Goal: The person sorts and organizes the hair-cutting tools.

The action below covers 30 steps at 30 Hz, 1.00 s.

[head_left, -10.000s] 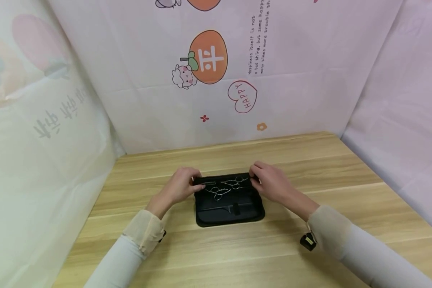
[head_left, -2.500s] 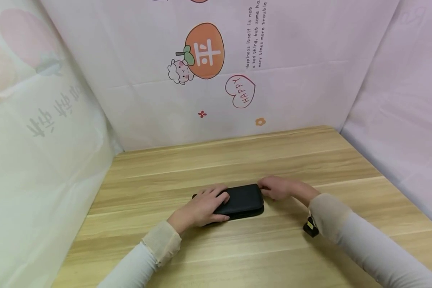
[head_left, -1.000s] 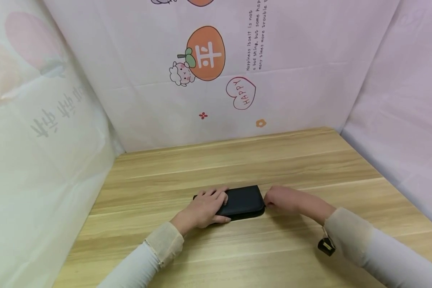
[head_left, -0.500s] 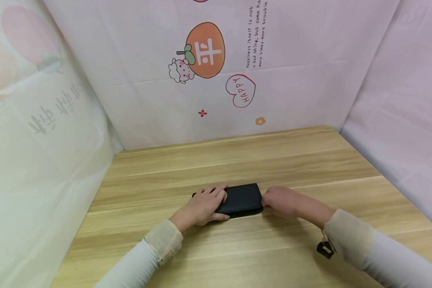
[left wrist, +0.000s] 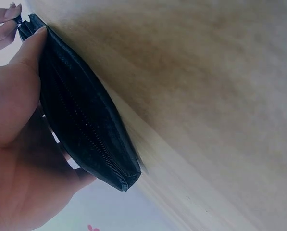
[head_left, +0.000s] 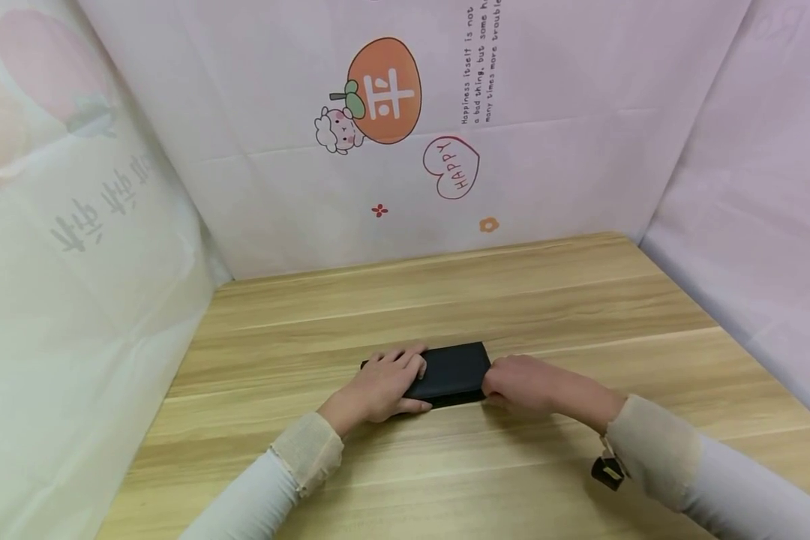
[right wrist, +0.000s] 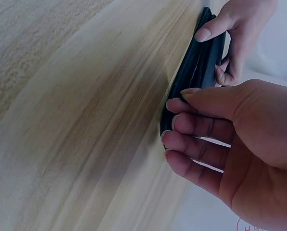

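Note:
A folded black zip case (head_left: 454, 369) lies on the wooden table, its lid down. Across its left part my left hand (head_left: 381, 384) grips it, fingers spread over the top and thumb at the near edge. In the left wrist view the zip teeth (left wrist: 93, 134) run along the side of the case. At the right near corner my right hand (head_left: 523, 382) pinches the zip pull, a small dark tab (left wrist: 18, 20) between thumb and forefinger. The right wrist view shows the other fingers of that hand curled beside the case edge (right wrist: 165, 118). The case's contents are hidden.
The wooden table (head_left: 351, 315) meets a printed white sheet (head_left: 277, 210) at the back, with more sheeting on the left and right. A small black device (head_left: 607, 472) hangs at the right wrist.
Earlier the case lay open, showing scissors and a comb; it is now folded over. The right hand has moved from the far right corner round to the near edge, lately sliding slightly left.

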Motion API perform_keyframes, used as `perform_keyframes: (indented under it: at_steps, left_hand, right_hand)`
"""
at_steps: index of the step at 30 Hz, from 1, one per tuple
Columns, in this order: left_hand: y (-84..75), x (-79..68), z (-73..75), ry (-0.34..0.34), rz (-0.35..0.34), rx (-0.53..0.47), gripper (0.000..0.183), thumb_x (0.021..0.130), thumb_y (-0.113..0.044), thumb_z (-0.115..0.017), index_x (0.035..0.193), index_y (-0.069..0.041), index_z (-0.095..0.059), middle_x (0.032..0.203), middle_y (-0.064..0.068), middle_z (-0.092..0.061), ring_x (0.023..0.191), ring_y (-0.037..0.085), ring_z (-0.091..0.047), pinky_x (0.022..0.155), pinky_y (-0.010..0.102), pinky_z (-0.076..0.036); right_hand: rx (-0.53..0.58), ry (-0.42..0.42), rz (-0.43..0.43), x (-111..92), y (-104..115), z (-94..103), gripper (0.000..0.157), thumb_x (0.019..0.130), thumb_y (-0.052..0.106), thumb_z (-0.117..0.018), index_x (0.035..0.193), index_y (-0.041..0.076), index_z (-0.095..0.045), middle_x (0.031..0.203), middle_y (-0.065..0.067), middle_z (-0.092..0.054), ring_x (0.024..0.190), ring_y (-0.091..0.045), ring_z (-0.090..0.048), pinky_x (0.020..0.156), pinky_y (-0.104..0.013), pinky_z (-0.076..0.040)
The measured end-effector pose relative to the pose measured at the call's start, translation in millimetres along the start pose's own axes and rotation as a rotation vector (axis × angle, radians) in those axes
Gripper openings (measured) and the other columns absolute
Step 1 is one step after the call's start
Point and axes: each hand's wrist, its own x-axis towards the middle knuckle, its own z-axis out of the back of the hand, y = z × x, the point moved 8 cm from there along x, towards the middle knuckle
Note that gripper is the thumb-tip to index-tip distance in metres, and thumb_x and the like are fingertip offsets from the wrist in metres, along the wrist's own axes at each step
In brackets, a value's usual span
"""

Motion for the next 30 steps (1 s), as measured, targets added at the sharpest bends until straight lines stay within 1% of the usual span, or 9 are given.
perform_keyframes:
  at_steps: [5,9,12,18,23,30]
  left_hand:
    - [-0.9,-0.6,0.6,0.008,0.006,0.002,0.045,0.097,-0.062,-0.059,0.109,-0.022,-0.043,0.166,0.006,-0.027,0.148,0.031,-0.033,0.112,0.058,-0.035]
    - [-2.6,-1.9,3.2,-0.005,-0.001,0.0,0.044,0.097,-0.061,-0.06,0.108,-0.022,-0.043,0.166,0.006,-0.028,0.148,0.031,-0.034,0.111,0.058,-0.035]
    - [-1.9,-1.4,2.2,-0.008,-0.001,0.004,0.044,0.097,-0.062,-0.059,0.109,-0.022,-0.043,0.166,0.006,-0.027,0.148,0.031,-0.034,0.111,0.058,-0.036]
    - [0.2,-0.1,-0.3,-0.006,0.007,0.011,0.045,0.097,-0.064,-0.057,0.109,-0.023,-0.043,0.166,0.004,-0.026,0.147,0.03,-0.034,0.112,0.057,-0.036]
    - [-0.9,-1.2,1.3,0.003,0.015,0.006,0.045,0.096,-0.063,-0.058,0.109,-0.023,-0.043,0.167,0.004,-0.026,0.148,0.03,-0.033,0.112,0.057,-0.035]
    - [0.9,1.0,-0.5,0.004,0.012,0.023,0.045,0.097,-0.063,-0.058,0.109,-0.022,-0.043,0.166,0.005,-0.026,0.148,0.031,-0.034,0.111,0.058,-0.037]
  right_hand:
    - [-0.002,-0.01,0.025,-0.3,2.8,1.0,0.034,0.096,0.003,-0.068,0.065,0.016,-0.063,0.059,0.013,-0.042,0.057,-0.005,-0.03,0.056,-0.024,-0.032]
    - [-0.017,-0.012,0.051,2.2,7.4,0.7,0.033,0.096,0.004,-0.068,0.065,0.016,-0.064,0.059,0.013,-0.042,0.057,-0.005,-0.03,0.057,-0.024,-0.033]
    - [-0.032,-0.011,0.065,5.1,11.1,0.2,0.033,0.095,0.005,-0.069,0.065,0.016,-0.064,0.059,0.013,-0.043,0.057,-0.005,-0.032,0.057,-0.024,-0.035]
    - [-0.043,0.007,0.064,10.3,13.9,-3.7,0.03,0.095,0.008,-0.07,0.067,0.018,-0.066,0.061,0.014,-0.05,0.058,-0.005,-0.039,0.058,-0.025,-0.041]
    - [-0.039,0.017,0.064,13.7,16.3,-6.1,0.027,0.095,0.009,-0.071,0.069,0.018,-0.067,0.063,0.014,-0.052,0.059,-0.005,-0.042,0.059,-0.026,-0.042]
    - [-0.038,0.024,0.068,19.9,21.7,-6.9,0.025,0.096,0.011,-0.071,0.072,0.018,-0.067,0.066,0.014,-0.053,0.061,-0.005,-0.046,0.061,-0.026,-0.044]
